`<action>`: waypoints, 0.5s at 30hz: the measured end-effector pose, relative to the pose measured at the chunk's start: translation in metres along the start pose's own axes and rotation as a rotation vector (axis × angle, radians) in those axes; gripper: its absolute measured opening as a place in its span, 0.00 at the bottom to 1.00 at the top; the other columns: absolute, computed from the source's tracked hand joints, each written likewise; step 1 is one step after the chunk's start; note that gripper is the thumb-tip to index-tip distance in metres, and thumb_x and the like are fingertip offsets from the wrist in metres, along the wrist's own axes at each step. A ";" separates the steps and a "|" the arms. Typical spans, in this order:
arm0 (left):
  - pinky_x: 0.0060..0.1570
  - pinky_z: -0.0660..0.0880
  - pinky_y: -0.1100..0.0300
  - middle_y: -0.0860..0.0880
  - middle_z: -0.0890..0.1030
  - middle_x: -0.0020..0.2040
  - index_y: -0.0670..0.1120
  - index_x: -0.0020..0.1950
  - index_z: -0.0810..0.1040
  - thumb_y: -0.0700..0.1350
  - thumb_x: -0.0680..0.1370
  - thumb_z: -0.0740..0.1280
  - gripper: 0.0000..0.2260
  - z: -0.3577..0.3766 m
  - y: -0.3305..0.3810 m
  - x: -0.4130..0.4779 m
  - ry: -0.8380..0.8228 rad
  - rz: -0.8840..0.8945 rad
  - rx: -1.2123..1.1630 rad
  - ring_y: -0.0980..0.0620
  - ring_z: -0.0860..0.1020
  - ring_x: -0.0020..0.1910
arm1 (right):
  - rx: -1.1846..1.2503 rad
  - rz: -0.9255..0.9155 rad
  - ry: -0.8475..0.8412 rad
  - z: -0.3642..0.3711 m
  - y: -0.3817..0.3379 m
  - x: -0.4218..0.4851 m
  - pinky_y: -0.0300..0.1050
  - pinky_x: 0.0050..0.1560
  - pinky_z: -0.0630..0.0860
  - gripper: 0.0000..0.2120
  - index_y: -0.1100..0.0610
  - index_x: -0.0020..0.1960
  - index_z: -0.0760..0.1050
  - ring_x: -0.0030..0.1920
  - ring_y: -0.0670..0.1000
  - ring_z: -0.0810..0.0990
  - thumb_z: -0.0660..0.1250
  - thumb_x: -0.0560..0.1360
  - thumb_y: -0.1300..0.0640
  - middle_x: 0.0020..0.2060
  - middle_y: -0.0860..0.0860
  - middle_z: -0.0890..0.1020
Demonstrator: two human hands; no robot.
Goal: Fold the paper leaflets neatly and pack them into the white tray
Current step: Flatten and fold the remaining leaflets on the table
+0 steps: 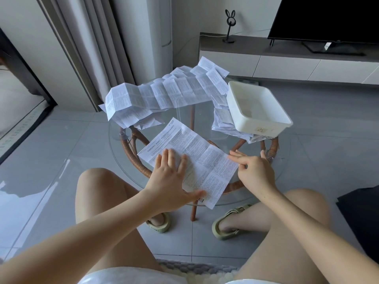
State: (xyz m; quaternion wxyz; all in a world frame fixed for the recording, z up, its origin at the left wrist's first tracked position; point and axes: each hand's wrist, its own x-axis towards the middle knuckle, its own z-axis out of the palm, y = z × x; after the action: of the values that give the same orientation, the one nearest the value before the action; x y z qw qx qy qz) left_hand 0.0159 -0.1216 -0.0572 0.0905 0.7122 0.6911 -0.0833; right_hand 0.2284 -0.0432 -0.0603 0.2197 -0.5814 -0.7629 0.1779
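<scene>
An unfolded printed leaflet (196, 152) lies flat on the round glass table (114, 140), close to me. My left hand (171, 178) presses flat on its near left part, fingers spread. My right hand (253, 171) pinches the leaflet's right edge between thumb and fingers. The white tray (256, 107) sits at the table's right side, tilted on a heap of folded leaflets (223, 121); nothing shows inside it. A long creased pile of open leaflets (164, 93) spreads across the far side of the table.
The table stands on a rattan frame (135, 158) over grey floor tiles. My knees and sandalled feet are under and beside it. A low TV cabinet (287, 60) with a screen stands behind; curtains hang at the left.
</scene>
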 end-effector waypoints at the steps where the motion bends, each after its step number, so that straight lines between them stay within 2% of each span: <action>1: 0.71 0.33 0.47 0.37 0.36 0.77 0.46 0.78 0.37 0.78 0.68 0.46 0.51 0.001 0.000 -0.001 0.006 0.004 0.001 0.39 0.34 0.75 | -0.016 -0.010 0.044 0.000 -0.001 -0.003 0.47 0.76 0.46 0.24 0.53 0.59 0.80 0.63 0.34 0.66 0.55 0.73 0.71 0.61 0.44 0.78; 2: 0.71 0.33 0.47 0.37 0.36 0.76 0.47 0.78 0.36 0.77 0.67 0.45 0.50 0.002 0.000 -0.001 0.012 0.007 0.003 0.39 0.34 0.75 | -0.034 -0.097 0.093 0.001 0.000 -0.005 0.49 0.75 0.51 0.24 0.56 0.59 0.80 0.65 0.42 0.70 0.54 0.71 0.69 0.61 0.49 0.79; 4: 0.71 0.32 0.47 0.36 0.36 0.76 0.52 0.78 0.36 0.77 0.67 0.44 0.48 0.005 -0.002 -0.001 0.029 0.010 -0.005 0.38 0.34 0.75 | -0.120 -0.458 0.075 0.003 0.011 -0.013 0.59 0.72 0.56 0.21 0.58 0.59 0.80 0.65 0.54 0.74 0.54 0.72 0.62 0.61 0.55 0.79; 6: 0.71 0.31 0.47 0.35 0.36 0.76 0.58 0.77 0.37 0.77 0.67 0.44 0.44 0.007 -0.004 -0.002 0.048 0.025 -0.023 0.38 0.34 0.75 | -0.247 -0.711 -0.102 0.003 0.025 -0.023 0.66 0.72 0.52 0.22 0.56 0.65 0.76 0.72 0.53 0.66 0.57 0.76 0.49 0.68 0.52 0.73; 8: 0.71 0.30 0.48 0.35 0.34 0.76 0.63 0.76 0.36 0.77 0.66 0.43 0.42 0.008 -0.006 -0.004 0.046 0.046 -0.038 0.38 0.33 0.75 | -0.381 -0.799 -0.197 -0.001 0.030 -0.028 0.68 0.70 0.50 0.32 0.56 0.70 0.71 0.74 0.52 0.61 0.57 0.75 0.35 0.71 0.51 0.68; 9: 0.71 0.30 0.49 0.36 0.34 0.76 0.64 0.75 0.35 0.77 0.65 0.42 0.41 0.008 -0.007 -0.005 0.050 0.058 -0.038 0.38 0.33 0.75 | -0.422 -0.822 -0.212 -0.003 0.030 -0.028 0.67 0.70 0.51 0.37 0.57 0.70 0.70 0.74 0.52 0.62 0.58 0.73 0.32 0.71 0.52 0.68; 11: 0.71 0.30 0.49 0.36 0.33 0.75 0.66 0.74 0.35 0.78 0.65 0.41 0.41 0.010 -0.009 -0.006 0.069 0.086 -0.034 0.39 0.32 0.75 | -0.452 -0.858 -0.202 -0.005 0.028 -0.027 0.63 0.69 0.56 0.37 0.59 0.67 0.73 0.69 0.53 0.69 0.65 0.68 0.34 0.68 0.55 0.72; 13: 0.70 0.29 0.49 0.37 0.32 0.75 0.67 0.74 0.35 0.79 0.64 0.40 0.41 0.013 -0.013 -0.007 0.084 0.121 -0.041 0.40 0.30 0.74 | -0.404 -0.871 -0.135 -0.001 0.026 -0.028 0.57 0.66 0.62 0.30 0.59 0.63 0.76 0.61 0.54 0.73 0.71 0.64 0.48 0.63 0.55 0.77; 15: 0.71 0.29 0.49 0.38 0.31 0.75 0.68 0.74 0.36 0.79 0.65 0.40 0.40 0.017 -0.019 -0.009 0.105 0.161 -0.060 0.42 0.28 0.73 | -0.316 -0.869 -0.065 0.002 0.019 -0.035 0.53 0.61 0.66 0.25 0.60 0.60 0.77 0.53 0.54 0.76 0.67 0.63 0.59 0.56 0.54 0.79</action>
State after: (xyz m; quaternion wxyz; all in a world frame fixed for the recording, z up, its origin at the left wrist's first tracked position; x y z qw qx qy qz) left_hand -0.0032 -0.1337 -0.0720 0.0817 0.7657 0.6377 -0.0177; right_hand 0.2504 -0.0718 -0.0763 0.1587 -0.2284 -0.9601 -0.0308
